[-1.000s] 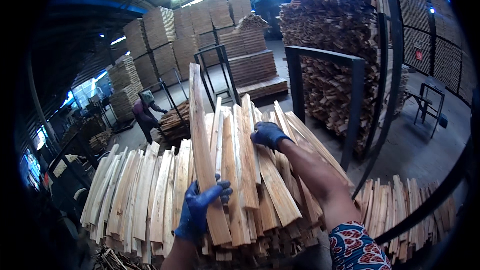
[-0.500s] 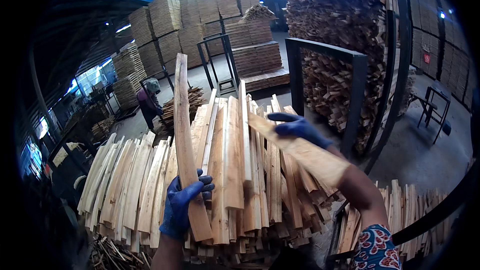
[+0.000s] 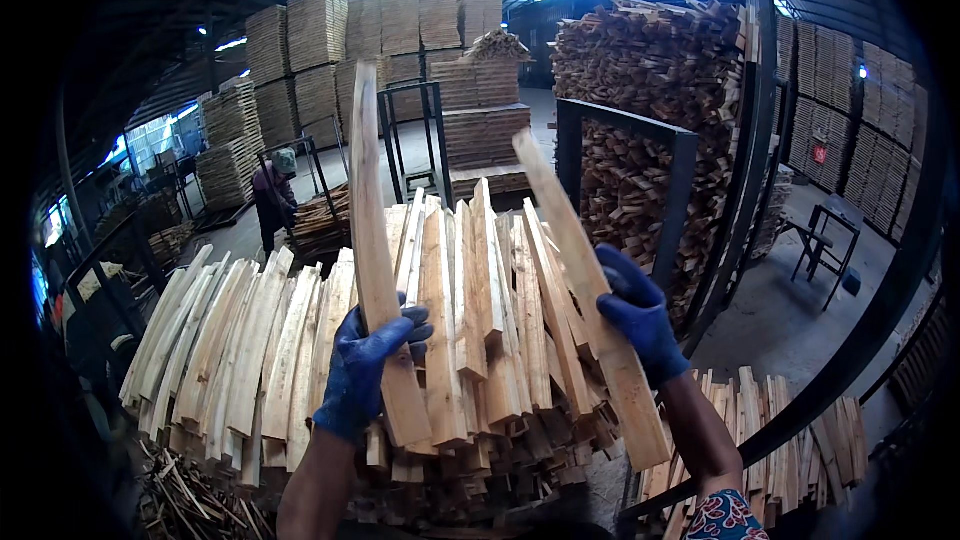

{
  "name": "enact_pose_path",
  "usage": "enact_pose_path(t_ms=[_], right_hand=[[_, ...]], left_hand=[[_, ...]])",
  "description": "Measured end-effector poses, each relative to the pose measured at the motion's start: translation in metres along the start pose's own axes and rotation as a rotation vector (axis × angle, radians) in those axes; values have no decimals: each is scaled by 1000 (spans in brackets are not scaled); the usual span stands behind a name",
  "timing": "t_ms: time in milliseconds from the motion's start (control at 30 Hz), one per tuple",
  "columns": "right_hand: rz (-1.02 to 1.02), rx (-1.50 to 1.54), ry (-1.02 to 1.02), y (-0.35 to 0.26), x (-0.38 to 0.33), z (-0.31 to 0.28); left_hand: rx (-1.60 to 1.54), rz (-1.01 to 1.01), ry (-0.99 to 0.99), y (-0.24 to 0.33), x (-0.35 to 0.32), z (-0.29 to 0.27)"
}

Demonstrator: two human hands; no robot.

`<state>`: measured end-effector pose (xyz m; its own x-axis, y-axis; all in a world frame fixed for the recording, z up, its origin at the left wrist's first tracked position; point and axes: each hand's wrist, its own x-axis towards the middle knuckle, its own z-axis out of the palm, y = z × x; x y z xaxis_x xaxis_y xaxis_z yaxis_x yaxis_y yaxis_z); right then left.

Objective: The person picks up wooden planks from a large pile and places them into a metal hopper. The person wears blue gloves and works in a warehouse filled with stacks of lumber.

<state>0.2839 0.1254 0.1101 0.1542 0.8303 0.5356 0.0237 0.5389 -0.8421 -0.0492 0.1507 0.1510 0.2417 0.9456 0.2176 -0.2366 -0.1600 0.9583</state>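
Your left board [image 3: 373, 250] is matt, fairly smooth bare wood, and so is your right board [image 3: 622, 380]. Your left grip [image 3: 368, 358] and right grip [image 3: 638, 315] look rubber-coated, with a dull sheen. Your right sleeve [image 3: 722, 518] is cloth. The near pile [image 3: 240, 380] is bare wood, the right frame [image 3: 630, 123] dark metal, the far heap [image 3: 650, 70] rough wood.

At right, the grey floor [image 3: 760, 325] holds a black metal stand [image 3: 820, 240]; at lower centre, a wood pile [image 3: 530, 450] bears rows of planks [image 3: 437, 340].
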Motion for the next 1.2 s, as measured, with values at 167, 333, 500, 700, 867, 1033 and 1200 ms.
enact_pose_path(t_ms=[167,333,500,700,867,1033,1200], right_hand=[[-269,303,27,-48,11,63],[95,630,-263,-67,62,114],[-260,318,-335,-114,105,97],[-437,135,-300,-140,176,46],[-456,156,-268,-153,200,-9],[-655,-44,-79,-117,201,-36],[-592,-30,137,-66,198,-32]], left_hand=[[-74,88,-149,20,-26,40],[309,539,-227,-21,-19,77],[58,400,-435,24,16,88],[299,439,-431,55,58,137],[478,260,-741,45,107,156],[1756,463,-730,-35,177,153],[1495,550,-882,-113,214,172]])
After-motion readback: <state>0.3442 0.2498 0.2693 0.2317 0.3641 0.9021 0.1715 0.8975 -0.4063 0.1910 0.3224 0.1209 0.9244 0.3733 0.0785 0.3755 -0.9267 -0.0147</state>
